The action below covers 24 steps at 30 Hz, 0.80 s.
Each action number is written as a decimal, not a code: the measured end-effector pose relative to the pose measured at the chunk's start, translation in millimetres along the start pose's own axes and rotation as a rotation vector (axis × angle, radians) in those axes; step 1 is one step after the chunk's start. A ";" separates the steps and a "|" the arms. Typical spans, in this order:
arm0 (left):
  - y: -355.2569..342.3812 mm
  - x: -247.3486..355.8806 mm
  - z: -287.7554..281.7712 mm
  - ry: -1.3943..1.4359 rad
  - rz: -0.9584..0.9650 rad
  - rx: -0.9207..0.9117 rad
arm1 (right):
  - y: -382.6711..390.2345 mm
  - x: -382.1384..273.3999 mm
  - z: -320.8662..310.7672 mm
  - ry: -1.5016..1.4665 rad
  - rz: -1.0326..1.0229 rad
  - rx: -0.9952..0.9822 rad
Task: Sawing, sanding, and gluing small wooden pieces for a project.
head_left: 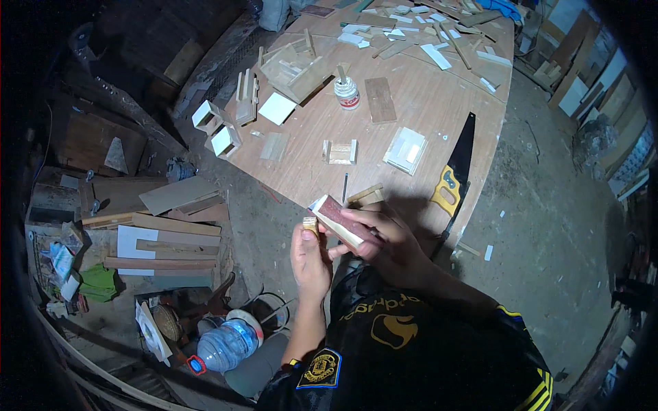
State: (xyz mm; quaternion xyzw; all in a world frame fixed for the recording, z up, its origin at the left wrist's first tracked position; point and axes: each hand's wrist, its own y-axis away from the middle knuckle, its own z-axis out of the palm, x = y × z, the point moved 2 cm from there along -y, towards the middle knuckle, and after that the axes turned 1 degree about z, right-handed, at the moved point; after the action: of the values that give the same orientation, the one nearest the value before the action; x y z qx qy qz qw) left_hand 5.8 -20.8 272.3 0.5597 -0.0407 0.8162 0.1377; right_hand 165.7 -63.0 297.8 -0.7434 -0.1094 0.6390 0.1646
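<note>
My left hand [312, 266] is closed around a small piece of light wood [310, 225], whose end shows above the thumb. In my right hand [396, 248] is a sanding block [336, 214], a pale wooden block with reddish-brown sandpaper on its upper face. The block is tilted and lies close beside the small piece; whether they touch is hard to tell. Just past my right hand, a small wooden frame [365, 195] stands partly hidden at the table's near edge. A thin dark pencil-like stick [345, 185] lies close to it.
On the table [308, 147] are a small wooden holder [340, 152], stacked white pieces [406, 149], a jar [347, 94] with a stick in it, a brown board [380, 100] and a yellow-handled handsaw [449, 188]. A wooden box [295, 79] stands farther left. Wood scraps [435, 48] cover the far end.
</note>
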 end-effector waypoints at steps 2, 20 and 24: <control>-0.1 -1.4 2.7 -0.069 0.023 0.021 | 4.1 6.8 0.7 -0.049 0.062 -0.021; 8.0 5.3 -1.3 -0.527 0.069 -0.279 | 16.1 23.7 -13.7 -0.325 0.452 0.085; 8.1 8.7 4.2 -0.625 0.145 -0.306 | 7.9 -5.5 -19.2 -0.229 0.354 0.094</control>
State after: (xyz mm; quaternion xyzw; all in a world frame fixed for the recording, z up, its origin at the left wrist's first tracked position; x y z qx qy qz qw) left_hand 4.5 -27.9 282.6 0.7508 -0.2423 0.5977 0.1424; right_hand 183.4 -74.4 302.2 -0.6651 0.0349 0.7425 0.0710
